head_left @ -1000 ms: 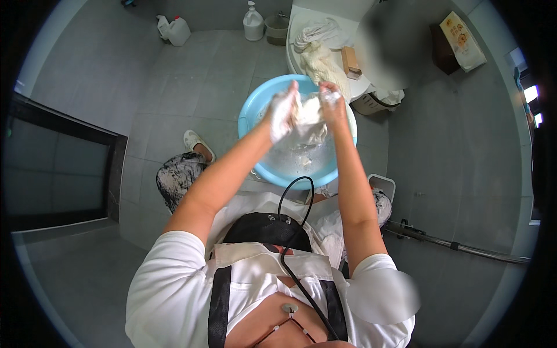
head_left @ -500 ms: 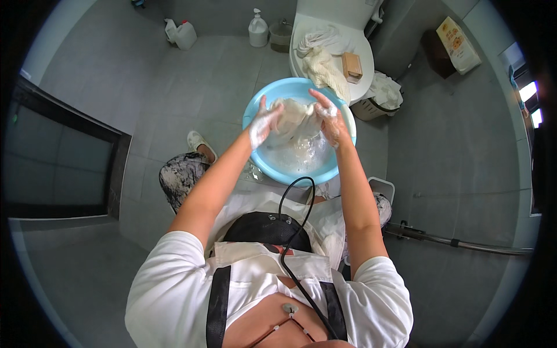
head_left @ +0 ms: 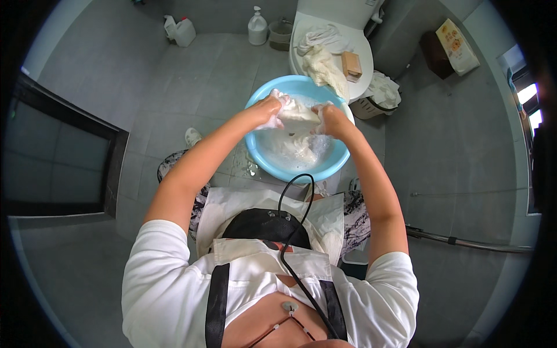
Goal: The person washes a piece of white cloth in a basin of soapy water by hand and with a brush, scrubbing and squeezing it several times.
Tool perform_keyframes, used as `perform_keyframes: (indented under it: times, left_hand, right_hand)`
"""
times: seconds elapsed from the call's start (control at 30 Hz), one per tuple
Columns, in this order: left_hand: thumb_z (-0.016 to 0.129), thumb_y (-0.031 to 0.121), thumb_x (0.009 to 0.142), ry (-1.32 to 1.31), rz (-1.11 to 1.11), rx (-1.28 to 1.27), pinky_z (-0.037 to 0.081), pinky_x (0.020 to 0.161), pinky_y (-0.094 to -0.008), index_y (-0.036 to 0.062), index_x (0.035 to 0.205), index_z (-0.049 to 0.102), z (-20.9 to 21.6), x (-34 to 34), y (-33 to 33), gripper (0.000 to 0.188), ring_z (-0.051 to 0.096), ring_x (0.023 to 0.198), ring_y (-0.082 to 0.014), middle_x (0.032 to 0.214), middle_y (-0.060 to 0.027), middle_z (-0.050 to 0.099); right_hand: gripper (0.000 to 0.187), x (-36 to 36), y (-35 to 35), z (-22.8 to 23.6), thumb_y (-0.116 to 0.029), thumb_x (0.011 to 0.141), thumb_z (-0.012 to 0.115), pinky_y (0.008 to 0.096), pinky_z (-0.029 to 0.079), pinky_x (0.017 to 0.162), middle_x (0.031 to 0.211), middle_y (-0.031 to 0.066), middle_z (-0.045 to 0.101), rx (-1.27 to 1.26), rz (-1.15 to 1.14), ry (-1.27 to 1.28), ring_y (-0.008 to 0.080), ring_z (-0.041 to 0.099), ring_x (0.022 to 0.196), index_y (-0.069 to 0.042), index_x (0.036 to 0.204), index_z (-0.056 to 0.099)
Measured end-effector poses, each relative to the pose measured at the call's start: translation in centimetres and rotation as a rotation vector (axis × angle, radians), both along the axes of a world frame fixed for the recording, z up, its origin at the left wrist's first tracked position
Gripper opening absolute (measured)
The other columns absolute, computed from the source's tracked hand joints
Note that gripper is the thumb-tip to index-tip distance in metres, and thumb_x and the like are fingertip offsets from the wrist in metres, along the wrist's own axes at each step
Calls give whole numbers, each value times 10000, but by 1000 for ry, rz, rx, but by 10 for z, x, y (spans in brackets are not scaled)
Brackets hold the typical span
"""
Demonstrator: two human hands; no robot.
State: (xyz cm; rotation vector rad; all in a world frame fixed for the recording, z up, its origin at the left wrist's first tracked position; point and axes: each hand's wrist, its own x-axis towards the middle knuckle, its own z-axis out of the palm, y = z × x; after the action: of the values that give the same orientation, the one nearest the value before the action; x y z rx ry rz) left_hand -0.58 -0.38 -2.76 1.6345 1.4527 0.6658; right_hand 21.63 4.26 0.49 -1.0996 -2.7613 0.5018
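Note:
A light blue basin on the floor holds sudsy water. Over it, a wet cream-white cloth is stretched between my two hands, its lower part hanging into the water. My left hand is closed round the cloth's left side, with foam on the fingers. On the other side my right hand grips the cloth too, its fingers partly hidden by foam and fabric.
Behind the basin stands a white toilet; its lid bears a cream cloth, white cloths and a brown box. A laundry basket is beside it. A pump bottle, a small bucket and a jug line the back wall.
My fingers were spread against the cloth and are now closed round it. Both elbows have moved outward, and the cloth is pulled out between my hands.

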Motion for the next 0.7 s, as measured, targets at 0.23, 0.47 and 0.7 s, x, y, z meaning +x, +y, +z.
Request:
perform_keyframes:
  times: [0.23,0.47,0.7]
  left_hand:
    - [564,184,795,397,21,410,413,747,-316,16,938,561,-17,-14,7,221,525,849,-185,896,-76,535]
    - [547,234,829,-912,488,-318,411,795,-238,64,1018,522,-20,13,-4,256,521,868,-87,880,26,555]
    - [630,113,746,-177,63,42,344,920,-327,175,1324,204,-17,23,-9,721,440,1023,-236,1223,-147,282]
  right_hand:
    - [424,27,29,-23,-295,669,697,329,445,717,836,109,567,-323,-201,140,223,562,801,-22,965,564]
    - [354,30,29,-76,-270,816,546,303,414,762,966,82,562,-793,-582,778,182,512,878,-33,1077,519]
    - [308,16,23,-79,-182,840,477,290,399,819,1107,84,507,-856,-673,1169,181,481,975,-91,1131,517]
